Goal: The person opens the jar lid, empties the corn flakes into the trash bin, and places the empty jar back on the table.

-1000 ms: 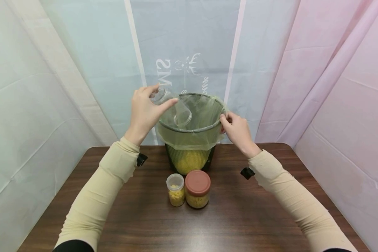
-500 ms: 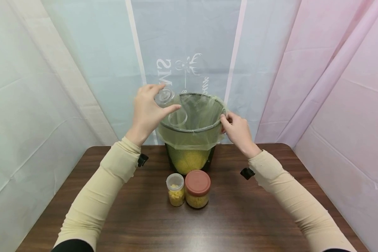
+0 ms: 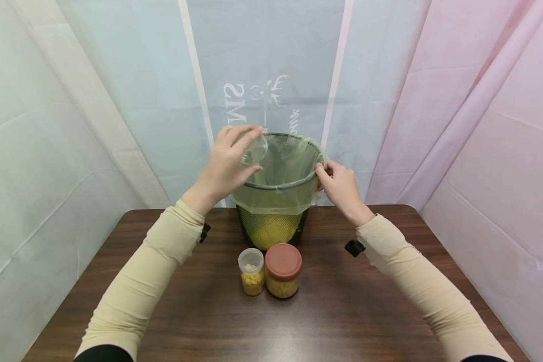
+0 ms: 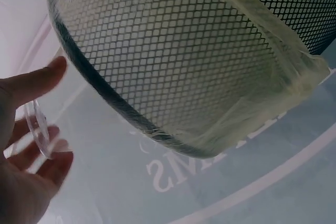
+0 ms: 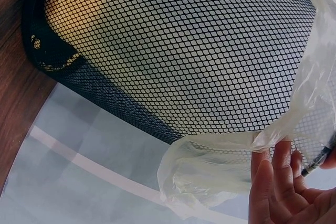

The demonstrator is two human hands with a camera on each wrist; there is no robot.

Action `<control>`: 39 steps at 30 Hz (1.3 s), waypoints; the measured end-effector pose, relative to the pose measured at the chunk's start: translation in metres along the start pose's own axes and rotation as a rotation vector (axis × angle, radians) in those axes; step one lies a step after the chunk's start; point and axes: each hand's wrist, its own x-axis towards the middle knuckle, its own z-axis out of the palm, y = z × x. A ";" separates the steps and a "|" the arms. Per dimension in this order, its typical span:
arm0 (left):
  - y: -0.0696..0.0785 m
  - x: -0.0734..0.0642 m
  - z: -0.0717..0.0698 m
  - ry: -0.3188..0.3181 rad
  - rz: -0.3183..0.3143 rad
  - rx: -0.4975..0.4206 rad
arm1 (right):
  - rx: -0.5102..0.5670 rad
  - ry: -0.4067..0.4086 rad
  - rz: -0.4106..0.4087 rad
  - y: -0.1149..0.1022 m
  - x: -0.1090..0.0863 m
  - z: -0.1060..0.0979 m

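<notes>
I see the left hand (image 3: 228, 158) curved in a wide C, thumb well apart from the bent fingers, holding a clear container (image 3: 255, 151). The container is colourless and see-through, with a round edge that catches the light; on my left wrist feed only a thin, curved, glossy strip of it shows. It sits in the gap between thumb and fingers, tilted, at the left side of the wastebasket's mouth.

On the other side, I have the right hand (image 3: 341, 186) pinching the rim and the pale green liner (image 3: 271, 201), fingers curled up outside and thumb on top. The liner folds down over the outside of the dark mesh wastebasket (image 5: 210, 56), and yellow shows through the mesh low down.

Just in front of it on the brown tabletop (image 3: 344, 311), I make out a small jar (image 3: 252, 276) with a translucent lid and yellow pieces, beside a wider jar (image 3: 283, 266) with a reddish lid.
</notes>
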 end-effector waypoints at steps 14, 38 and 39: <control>-0.010 -0.005 -0.014 0.100 -0.647 -0.205 | 0.005 0.008 0.004 -0.001 -0.003 0.000; -0.008 -0.011 -0.015 0.164 -0.564 -0.144 | 0.003 0.002 0.021 0.001 -0.002 0.001; -0.008 -0.012 -0.014 0.165 -0.544 -0.128 | 0.000 0.003 0.024 0.001 -0.002 0.001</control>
